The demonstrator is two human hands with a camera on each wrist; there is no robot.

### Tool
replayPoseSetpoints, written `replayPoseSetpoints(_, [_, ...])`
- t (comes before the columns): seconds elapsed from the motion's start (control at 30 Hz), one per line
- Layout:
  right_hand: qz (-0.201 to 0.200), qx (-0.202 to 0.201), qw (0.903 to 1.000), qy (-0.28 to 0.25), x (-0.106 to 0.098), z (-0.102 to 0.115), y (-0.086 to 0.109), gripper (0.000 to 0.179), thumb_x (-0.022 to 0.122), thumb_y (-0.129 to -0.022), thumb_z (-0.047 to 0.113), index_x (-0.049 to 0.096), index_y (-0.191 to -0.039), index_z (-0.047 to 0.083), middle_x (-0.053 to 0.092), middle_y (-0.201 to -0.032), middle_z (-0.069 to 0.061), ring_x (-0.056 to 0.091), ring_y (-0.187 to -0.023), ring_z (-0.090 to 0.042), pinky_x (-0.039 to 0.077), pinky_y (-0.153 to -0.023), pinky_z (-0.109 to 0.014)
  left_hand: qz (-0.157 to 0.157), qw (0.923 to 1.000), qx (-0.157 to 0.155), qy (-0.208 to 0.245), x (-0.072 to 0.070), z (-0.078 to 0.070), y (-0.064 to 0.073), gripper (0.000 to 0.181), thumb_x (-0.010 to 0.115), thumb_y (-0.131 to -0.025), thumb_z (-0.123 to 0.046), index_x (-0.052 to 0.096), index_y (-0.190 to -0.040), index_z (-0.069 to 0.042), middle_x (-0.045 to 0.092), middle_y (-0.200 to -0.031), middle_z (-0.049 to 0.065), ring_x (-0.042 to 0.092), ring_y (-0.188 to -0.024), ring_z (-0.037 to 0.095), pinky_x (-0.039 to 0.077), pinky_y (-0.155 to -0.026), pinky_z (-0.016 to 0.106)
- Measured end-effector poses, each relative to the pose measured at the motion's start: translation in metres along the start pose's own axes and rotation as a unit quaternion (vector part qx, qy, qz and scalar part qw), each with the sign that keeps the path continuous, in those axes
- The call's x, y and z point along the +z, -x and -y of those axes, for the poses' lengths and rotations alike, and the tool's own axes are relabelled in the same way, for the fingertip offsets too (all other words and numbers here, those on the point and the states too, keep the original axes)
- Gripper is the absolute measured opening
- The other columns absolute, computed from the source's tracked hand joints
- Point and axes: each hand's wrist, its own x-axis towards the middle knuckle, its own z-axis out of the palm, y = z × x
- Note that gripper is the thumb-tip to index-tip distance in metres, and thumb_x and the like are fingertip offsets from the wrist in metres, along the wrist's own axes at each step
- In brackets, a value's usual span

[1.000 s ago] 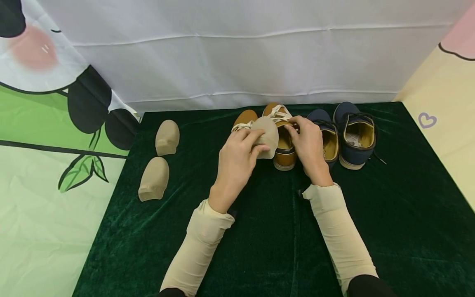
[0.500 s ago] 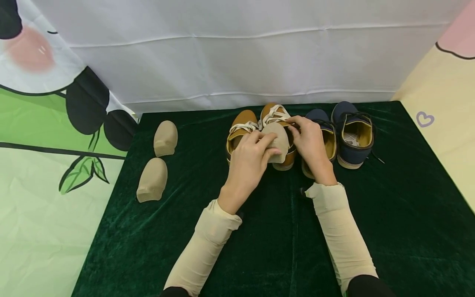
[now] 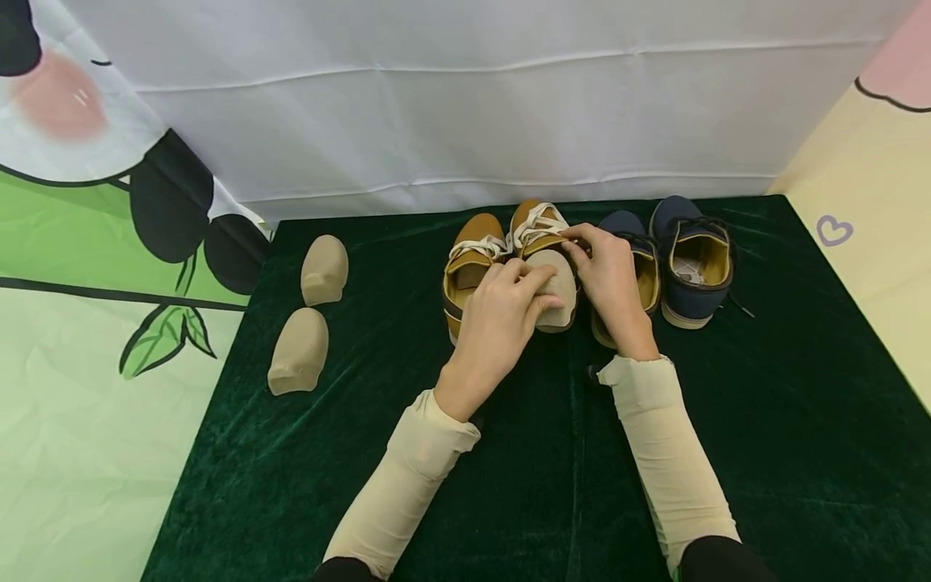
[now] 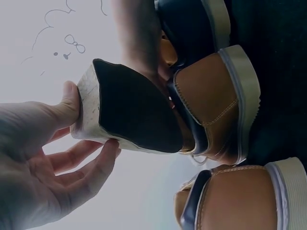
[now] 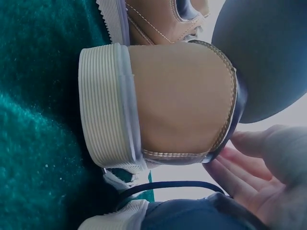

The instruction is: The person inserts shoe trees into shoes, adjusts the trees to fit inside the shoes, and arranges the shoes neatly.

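Observation:
My left hand (image 3: 502, 319) grips a beige, toe-shaped molded shoe insert (image 3: 558, 283) by its squared end. The insert's rounded end points into the opening of the right-hand tan shoe (image 3: 529, 217). The left wrist view shows its dark hollow underside (image 4: 136, 108), with the narrow tip at the shoe's collar. With thumb and fingers, my right hand (image 3: 609, 279) pinches the collar edge of that tan shoe, near its cream laces. Its mate, another tan shoe (image 3: 476, 230), stands to the left, partly behind my left hand.
Two more beige inserts (image 3: 325, 271) lie at the left on the dark green velvet cloth (image 3: 531, 493). A pair of navy shoes (image 3: 691, 283) with dark laces stands right of the tan pair. Behind the shoes rises a white fabric backdrop (image 3: 407, 129).
My left hand has carried the insert rightward and slightly down to the right tan shoe's opening, uncovering more of the left tan shoe. My right hand has stayed at the collar.

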Motion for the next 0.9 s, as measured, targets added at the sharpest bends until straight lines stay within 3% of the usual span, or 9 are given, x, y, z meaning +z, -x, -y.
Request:
replayPoseSetpoints(0.3, [0.002,0.004,1.0,-0.004,0.0,-0.002,-0.001,0.02,0.069,-0.102,0.016,0.076,-0.119,0.008,0.077,-0.105,-0.016,0.069,-0.087,-0.031,0.053,-0.073,-0.042,0.03,0.9993,-0.021,-0.003,0.014,0.005,-0.013,0.042,0.064,-0.099,-0.044,0.071,-0.132,-0.018,0.068,-0.11,0.005,0.062,-0.097,0.021,0.056,-0.079,0.032])
replayPoseSetpoints(0.47, [0.023,-0.001,0.9997,-0.008,-0.004,-0.003,-0.001,0.021,0.066,-0.103,0.013,0.075,-0.121,0.008,0.077,-0.11,-0.018,0.069,-0.091,-0.032,0.054,-0.076,-0.043,0.035,0.9989,-0.031,0.001,0.021,0.006,-0.021,0.044,0.063,-0.1,-0.041,0.069,-0.136,-0.017,0.069,-0.11,0.006,0.062,-0.096,0.022,0.055,-0.081,0.034])
replayPoseSetpoints(0.57, [0.062,0.007,0.9979,-0.018,-0.009,-0.004,-0.001,0.025,0.058,-0.108,0.014,0.073,-0.127,0.01,0.074,-0.114,-0.018,0.064,-0.082,-0.033,0.05,-0.071,-0.042,0.033,0.9988,-0.037,0.003,0.025,0.006,-0.023,0.044,0.064,-0.101,-0.039,0.068,-0.138,-0.016,0.07,-0.113,0.007,0.062,-0.097,0.023,0.055,-0.083,0.035])
replayPoseSetpoints(0.63, [0.103,0.016,0.9941,-0.031,-0.015,-0.005,-0.002,0.03,0.051,-0.111,0.018,0.068,-0.135,0.013,0.071,-0.123,-0.016,0.062,-0.087,-0.032,0.049,-0.075,-0.042,0.032,0.9985,-0.043,0.013,0.026,0.006,-0.024,0.044,0.064,-0.101,-0.037,0.067,-0.139,-0.016,0.071,-0.116,0.008,0.063,-0.098,0.024,0.055,-0.085,0.036])
replayPoseSetpoints(0.73, [0.17,0.026,0.9833,-0.058,-0.026,-0.007,-0.002,0.038,0.043,-0.113,0.028,0.059,-0.146,0.015,0.064,-0.14,-0.016,0.064,-0.109,-0.035,0.052,-0.094,-0.051,0.038,0.9968,-0.06,0.038,0.027,0.007,-0.027,0.042,0.066,-0.102,-0.035,0.067,-0.139,-0.015,0.071,-0.121,0.008,0.064,-0.105,0.024,0.056,-0.092,0.037])
replayPoseSetpoints(0.8, [0.212,0.027,0.9735,-0.081,-0.033,-0.008,-0.002,0.045,0.041,-0.113,0.036,0.052,-0.152,0.015,0.056,-0.151,-0.016,0.056,-0.132,-0.035,0.046,-0.11,-0.056,0.045,0.9944,-0.073,0.061,0.026,0.008,-0.029,0.042,0.067,-0.102,-0.033,0.067,-0.14,-0.014,0.071,-0.126,0.008,0.065,-0.112,0.025,0.055,-0.099,0.039])
replayPoseSetpoints(0.9, [0.26,0.027,0.9571,-0.124,-0.043,-0.009,-0.001,0.054,0.041,-0.112,0.043,0.044,-0.158,0.015,0.046,-0.16,-0.015,0.045,-0.146,-0.038,0.037,-0.121,-0.061,0.059,0.9904,-0.092,0.085,0.022,0.012,-0.031,0.042,0.068,-0.102,-0.032,0.066,-0.141,-0.015,0.069,-0.132,0.007,0.063,-0.123,0.025,0.051,-0.108,0.042])
